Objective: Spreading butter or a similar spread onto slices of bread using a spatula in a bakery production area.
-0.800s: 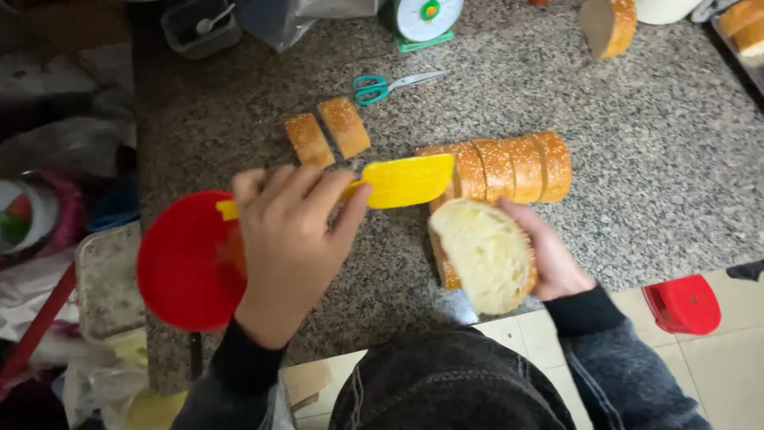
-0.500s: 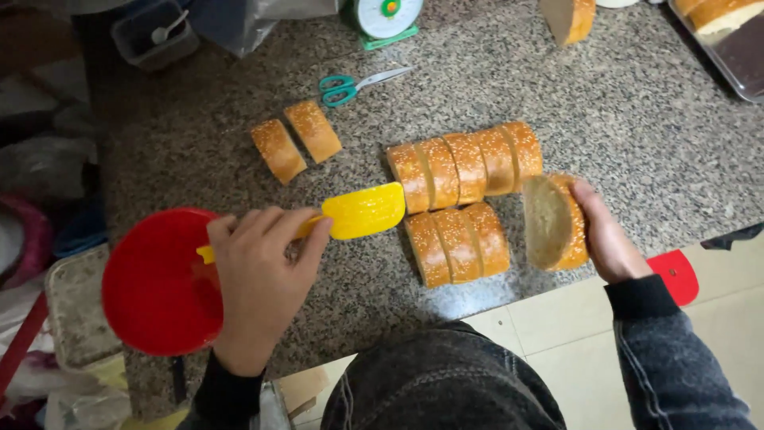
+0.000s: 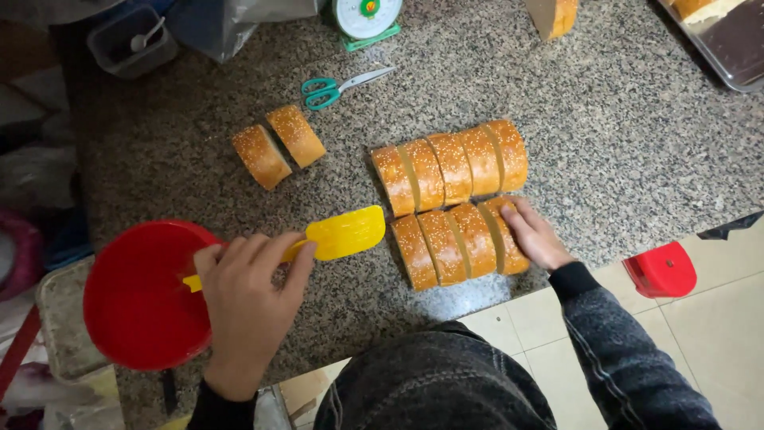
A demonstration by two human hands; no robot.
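The left hand (image 3: 243, 299) is closed around the handle of a yellow spatula (image 3: 338, 235), fingers curled over it so the grip is tight on the handle; the wide, flat blade sticks out to the right and hangs just above the speckled grey stone tabletop (image 3: 621, 159). The blade is bright, smooth and rounded at the corners, and its tip is near the closest bread slice without touching it. Under the wrist sits a red bowl (image 3: 139, 299), right at the tabletop's near edge.

The right hand (image 3: 537, 235) lies flat, fingers spread loosely, resting on the end slice of the front row of bread (image 3: 458, 243); its grip is open, pressing rather than holding. That row has four golden-brown slices with seeds on the crust, standing on edge and packed side by side. Behind it, touching, is a back row of bread (image 3: 454, 163) with five slices of the same kind.

Two loose slices (image 3: 278, 146) lie apart to the left. Green-handled scissors (image 3: 338, 86) lie farther back, near a small scale (image 3: 364, 16).
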